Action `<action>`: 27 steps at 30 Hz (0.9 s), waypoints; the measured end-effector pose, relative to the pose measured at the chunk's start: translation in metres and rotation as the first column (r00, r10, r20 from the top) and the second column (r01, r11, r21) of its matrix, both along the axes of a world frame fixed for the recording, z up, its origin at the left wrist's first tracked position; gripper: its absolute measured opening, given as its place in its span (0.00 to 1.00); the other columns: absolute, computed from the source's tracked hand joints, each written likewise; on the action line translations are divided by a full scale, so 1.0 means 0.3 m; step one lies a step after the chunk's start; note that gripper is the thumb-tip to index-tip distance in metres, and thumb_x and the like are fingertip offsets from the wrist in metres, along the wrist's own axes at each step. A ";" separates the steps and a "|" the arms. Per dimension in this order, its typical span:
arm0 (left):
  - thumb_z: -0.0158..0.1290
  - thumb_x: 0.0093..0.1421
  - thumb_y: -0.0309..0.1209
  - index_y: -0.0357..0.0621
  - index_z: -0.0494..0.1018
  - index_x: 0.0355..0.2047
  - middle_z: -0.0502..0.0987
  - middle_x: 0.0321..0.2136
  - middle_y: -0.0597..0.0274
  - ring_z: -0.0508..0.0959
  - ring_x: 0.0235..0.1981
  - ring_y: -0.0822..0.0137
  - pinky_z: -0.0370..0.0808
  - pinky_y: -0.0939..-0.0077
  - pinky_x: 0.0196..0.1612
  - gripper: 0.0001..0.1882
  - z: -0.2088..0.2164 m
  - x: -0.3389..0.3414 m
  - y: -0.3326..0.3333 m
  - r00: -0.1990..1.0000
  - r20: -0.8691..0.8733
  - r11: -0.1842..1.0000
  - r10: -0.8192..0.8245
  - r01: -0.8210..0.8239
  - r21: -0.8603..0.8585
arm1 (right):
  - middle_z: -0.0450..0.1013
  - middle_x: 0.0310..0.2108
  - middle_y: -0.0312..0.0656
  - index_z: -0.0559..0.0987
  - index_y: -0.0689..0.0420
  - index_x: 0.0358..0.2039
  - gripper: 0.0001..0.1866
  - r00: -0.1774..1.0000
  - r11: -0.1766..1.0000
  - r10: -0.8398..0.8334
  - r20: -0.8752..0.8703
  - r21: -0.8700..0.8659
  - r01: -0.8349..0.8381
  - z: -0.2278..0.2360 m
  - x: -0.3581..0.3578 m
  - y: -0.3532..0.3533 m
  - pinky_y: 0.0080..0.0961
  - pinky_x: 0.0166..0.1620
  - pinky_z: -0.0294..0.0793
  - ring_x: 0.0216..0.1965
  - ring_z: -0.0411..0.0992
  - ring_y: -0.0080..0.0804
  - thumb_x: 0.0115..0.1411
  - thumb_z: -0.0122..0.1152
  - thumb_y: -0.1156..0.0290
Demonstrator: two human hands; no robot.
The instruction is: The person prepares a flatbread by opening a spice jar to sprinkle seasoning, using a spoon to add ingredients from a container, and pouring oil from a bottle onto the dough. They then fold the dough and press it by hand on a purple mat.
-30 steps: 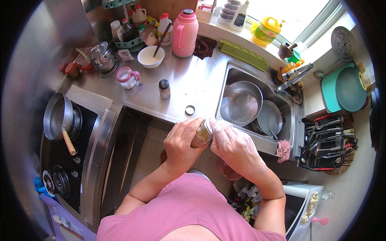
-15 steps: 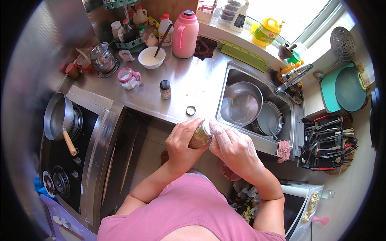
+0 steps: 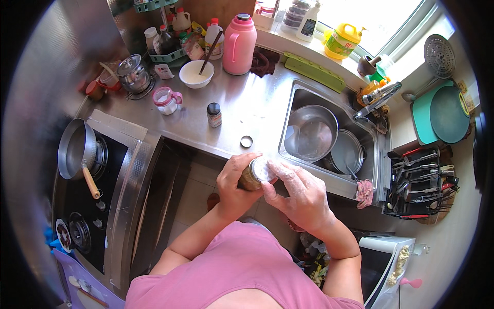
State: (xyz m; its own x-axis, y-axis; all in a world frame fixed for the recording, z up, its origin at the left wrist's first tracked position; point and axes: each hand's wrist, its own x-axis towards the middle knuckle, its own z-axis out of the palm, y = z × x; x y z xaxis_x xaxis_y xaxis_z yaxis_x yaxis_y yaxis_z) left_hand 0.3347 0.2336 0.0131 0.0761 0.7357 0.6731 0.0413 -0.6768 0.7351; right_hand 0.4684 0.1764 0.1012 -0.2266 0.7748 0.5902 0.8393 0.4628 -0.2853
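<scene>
My left hand (image 3: pixel 232 181) is wrapped round a small spice jar (image 3: pixel 249 180) with brownish contents, held tilted above the counter's front edge. A white seal (image 3: pixel 262 168) covers the jar's mouth. The thumb and fingertips of my right hand (image 3: pixel 303 195), dusted with white powder, pinch at the seal's edge. On the counter just beyond lies a round dark-rimmed cap (image 3: pixel 246 141). Farther back stands a small black-capped shaker bottle (image 3: pixel 214 115). To its left is a glass jar with a pink lid and handle (image 3: pixel 166 101), holding something white.
A white bowl (image 3: pixel 189 79) with a dark utensil and a pink thermos jug (image 3: pixel 240 44) stand at the back. The sink (image 3: pixel 291 98) on the right holds a metal basin (image 3: pixel 312 129) and a pot. A frying pan (image 3: pixel 76 149) sits on the stove at left.
The jar has turned so its white top now faces up toward me. My right hand's fingers have spread and shifted from the rim's side across the seal.
</scene>
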 end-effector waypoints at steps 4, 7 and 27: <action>0.72 0.40 0.31 0.40 0.73 0.45 0.80 0.39 0.54 0.80 0.38 0.56 0.77 0.67 0.42 0.30 -0.022 0.002 0.007 0.997 0.050 0.999 -0.051 0.052 -0.009 | 0.77 0.36 0.44 0.77 0.63 0.43 0.21 0.992 0.998 0.011 -0.126 -0.058 -0.019 0.002 0.003 -0.006 0.25 0.34 0.78 0.30 0.78 0.32 0.50 0.72 0.70; 0.72 0.41 0.32 0.40 0.73 0.45 0.80 0.39 0.54 0.80 0.38 0.56 0.77 0.68 0.42 0.30 -0.026 0.003 0.007 0.994 0.062 0.995 -0.094 0.096 -0.032 | 0.78 0.35 0.43 0.78 0.62 0.42 0.22 0.983 0.997 -0.003 -0.183 -0.080 -0.012 0.006 0.003 -0.010 0.23 0.35 0.78 0.30 0.78 0.30 0.47 0.75 0.70; 0.72 0.41 0.29 0.42 0.74 0.47 0.79 0.39 0.54 0.80 0.38 0.56 0.77 0.68 0.41 0.31 -0.049 -0.056 0.029 0.995 -0.099 0.985 0.020 -0.037 -0.167 | 0.78 0.36 0.47 0.77 0.63 0.45 0.18 0.913 0.943 0.027 -0.406 -0.294 -0.159 -0.076 0.020 0.083 0.28 0.39 0.77 0.35 0.79 0.36 0.56 0.67 0.69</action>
State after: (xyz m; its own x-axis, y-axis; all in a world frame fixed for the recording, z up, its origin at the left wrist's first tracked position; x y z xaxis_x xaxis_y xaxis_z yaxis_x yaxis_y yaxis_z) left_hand 0.3178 0.2422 -0.0018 0.1121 0.8406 0.5299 0.1354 -0.5412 0.8299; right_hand 0.4745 0.2012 0.0785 -0.1090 0.9206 0.3750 0.5862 0.3642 -0.7237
